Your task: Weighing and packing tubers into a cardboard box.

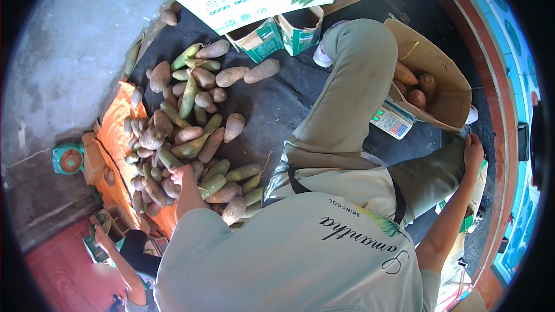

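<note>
My left hand [184, 174] reaches into a heap of large roots at the left. Its fingers are curled at the near end of a greenish root [168, 158], partly hidden by the other roots. Around it lie reddish-brown, sweet-potato-like roots [152, 137] and long green ones [188, 97]. My right hand [473, 149] rests beside my bent right knee, near the cardboard box; its fingers look loosely extended and hold nothing that I can see.
An open cardboard box [448, 72] with several brown roots stands on a scale [393, 122] between my legs. Green-and-white cartons [263, 40] stand ahead. Orange sheeting [118, 124] lies beneath the heap's left edge. Another person's arm [122, 263] shows at lower left.
</note>
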